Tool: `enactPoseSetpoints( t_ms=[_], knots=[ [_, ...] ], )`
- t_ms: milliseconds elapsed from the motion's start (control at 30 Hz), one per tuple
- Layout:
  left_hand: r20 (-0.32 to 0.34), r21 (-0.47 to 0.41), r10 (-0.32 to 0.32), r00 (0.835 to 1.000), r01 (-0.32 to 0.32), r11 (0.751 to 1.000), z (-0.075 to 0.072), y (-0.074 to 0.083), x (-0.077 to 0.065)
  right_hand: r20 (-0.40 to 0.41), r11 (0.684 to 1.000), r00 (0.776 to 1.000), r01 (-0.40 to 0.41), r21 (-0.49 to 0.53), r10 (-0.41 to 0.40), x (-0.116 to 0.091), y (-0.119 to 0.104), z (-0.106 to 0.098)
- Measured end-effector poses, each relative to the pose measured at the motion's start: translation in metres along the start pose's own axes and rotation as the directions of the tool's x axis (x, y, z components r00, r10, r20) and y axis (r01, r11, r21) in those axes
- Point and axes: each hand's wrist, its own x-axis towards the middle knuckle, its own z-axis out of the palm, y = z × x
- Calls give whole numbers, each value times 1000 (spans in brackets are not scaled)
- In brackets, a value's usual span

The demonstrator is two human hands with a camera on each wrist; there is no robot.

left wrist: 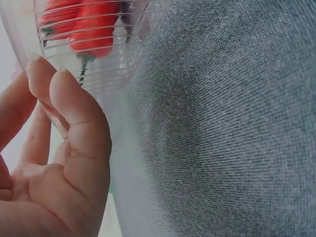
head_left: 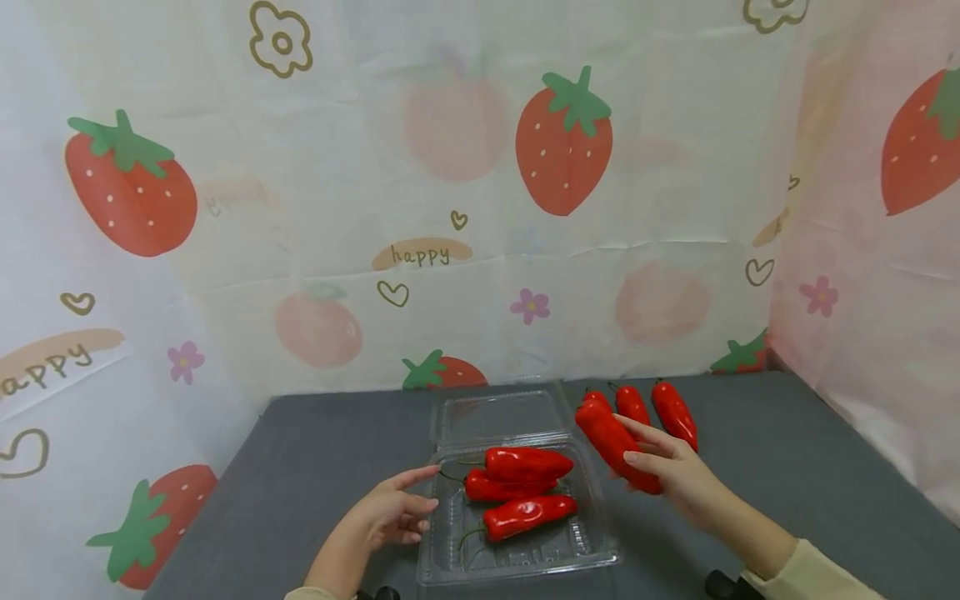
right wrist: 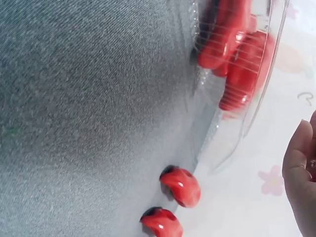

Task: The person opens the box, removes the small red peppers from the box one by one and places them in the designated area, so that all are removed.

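Note:
A clear plastic container [head_left: 517,569] with its hinged lid folded back holds three red peppers, among them a front pepper [head_left: 528,515]. My left hand [head_left: 386,510] is at the container's left side, index finger extended to the rim and the other fingers loosely bent. In the left wrist view its thumb [left wrist: 76,101] lies by the clear wall. Above the table, right of the container, my right hand [head_left: 678,473] grips another red pepper [head_left: 611,437] between thumb and fingers. The right wrist view catches only part of that hand [right wrist: 300,168] at its edge.
More red peppers lie on the grey table beyond my right hand, one of them a far-right pepper [head_left: 675,412]. The lid [head_left: 498,417] rests toward the back. A strawberry-print curtain [head_left: 450,325] stands behind the table and along its sides.

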Motion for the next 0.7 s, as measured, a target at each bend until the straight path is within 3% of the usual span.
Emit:
enactPoseSetpoints(
  t_ms=[700],
  knots=[
    [-8,8,-27,1000,27,1000,2,3,-1,-116,998,993,26,65,-18,-7,-8,-18]
  ],
)
